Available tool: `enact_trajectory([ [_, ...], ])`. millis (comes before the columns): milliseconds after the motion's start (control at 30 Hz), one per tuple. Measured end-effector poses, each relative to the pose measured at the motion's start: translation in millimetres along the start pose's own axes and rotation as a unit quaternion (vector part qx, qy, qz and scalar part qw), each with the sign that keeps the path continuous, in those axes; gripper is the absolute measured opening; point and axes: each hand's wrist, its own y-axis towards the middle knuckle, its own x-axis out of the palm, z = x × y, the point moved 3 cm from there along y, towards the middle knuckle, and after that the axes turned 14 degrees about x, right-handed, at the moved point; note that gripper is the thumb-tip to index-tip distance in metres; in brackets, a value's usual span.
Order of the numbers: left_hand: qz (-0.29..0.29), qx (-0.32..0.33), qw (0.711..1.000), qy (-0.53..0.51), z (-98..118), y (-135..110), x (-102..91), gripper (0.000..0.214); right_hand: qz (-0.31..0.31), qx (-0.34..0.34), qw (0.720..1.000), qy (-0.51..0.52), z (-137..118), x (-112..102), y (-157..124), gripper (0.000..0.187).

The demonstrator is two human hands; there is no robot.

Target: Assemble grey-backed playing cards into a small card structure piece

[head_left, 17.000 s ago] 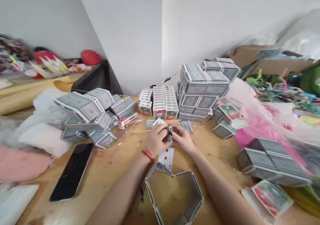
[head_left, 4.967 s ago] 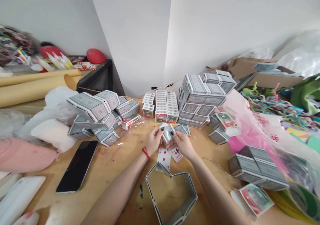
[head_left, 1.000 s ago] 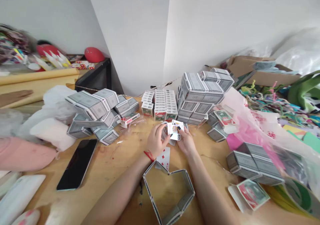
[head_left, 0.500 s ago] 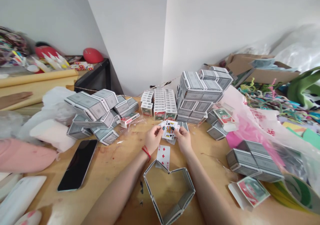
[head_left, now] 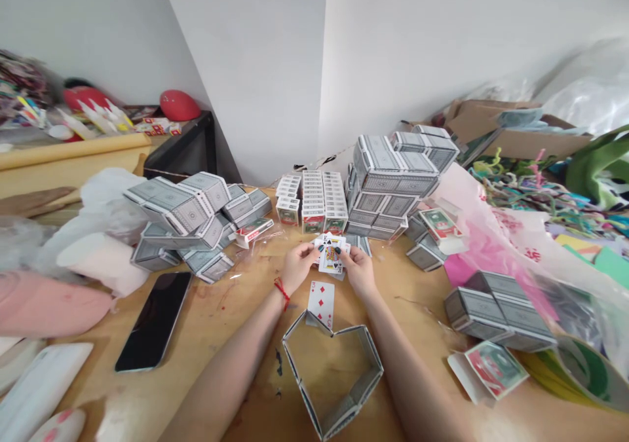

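Between both hands I hold several playing cards (head_left: 331, 256), a king of spades face up on top. My left hand (head_left: 301, 264), with a red string bracelet at the wrist, pinches their left side; my right hand (head_left: 360, 268) pinches the right side. Thumbs lie over the front of the cards. Just below, a three of diamonds (head_left: 321, 301) lies face up on the table. Its lower end meets a heart-shaped frame (head_left: 369, 347) of joined cards, which stands between my forearms. Behind my hands are rows of boxed card decks (head_left: 313, 200).
Folded-card blocks are stacked at left (head_left: 184, 209) and higher at right (head_left: 388, 180). A phone (head_left: 154, 321) lies left, an opened card box (head_left: 496, 370) and wide tape roll (head_left: 582, 370) right. Another person's hand (head_left: 37, 201) rests at far left.
The held cards have shifted slightly and show more spread at the top left. Both hands stay on them. The view has tilted a little.
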Motion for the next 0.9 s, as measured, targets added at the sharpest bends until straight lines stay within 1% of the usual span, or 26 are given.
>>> enact_trajectory([
  [167,-0.001,-0.005,1.0,0.019,2.6,-0.3,-0.4,0.021,-0.013,0.001,1.0,0.01,-1.8,1.9,-1.4,0.031],
  [433,-0.006,-0.005,1.0,0.02,3.4,-1.3,0.7,0.02,0.002,0.006,1.0,-0.009,-5.2,2.6,-3.2,0.033],
  [667,-0.006,0.001,1.0,0.029,0.6,-0.6,0.6,0.021,0.005,0.004,1.0,-0.005,-10.4,5.1,-6.6,0.03],
  [767,-0.005,0.001,1.0,0.027,-0.2,-0.8,0.5,0.021,0.012,0.006,1.0,-0.012,-10.2,4.6,-5.8,0.032],
  [900,-0.01,0.009,0.999,0.03,-1.2,-1.0,0.1,0.022,0.005,0.009,1.0,-0.012,-7.9,3.6,-4.1,0.035],
])
